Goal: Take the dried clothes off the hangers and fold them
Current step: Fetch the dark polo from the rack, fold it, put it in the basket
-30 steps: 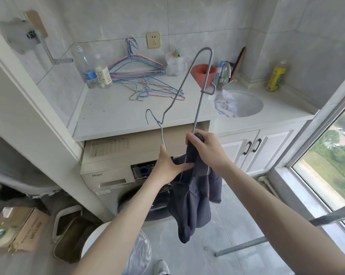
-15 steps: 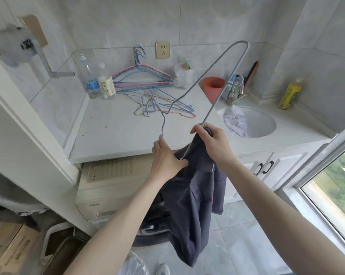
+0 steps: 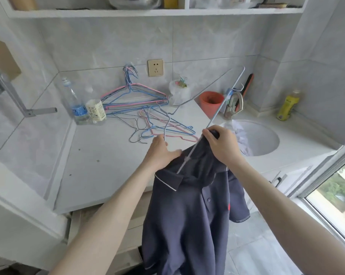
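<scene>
Over the tabletop edge hangs our navy polo shirt, half off the grey wire hanger. Our right hand grips its shoulder fabric; our left hand pinches the hanger's neck. We should slide the wire out gently, sparing the collar.

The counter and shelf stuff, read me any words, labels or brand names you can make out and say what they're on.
Nothing reads clearly.
Clear water bottle, blue label: too blurred.
Small bottle, cream label: dark characters, too blurred.
Yellow bottle: no legible print.
Polo shirt: red mark, unreadable.
Shelf items: no legible print.
</scene>
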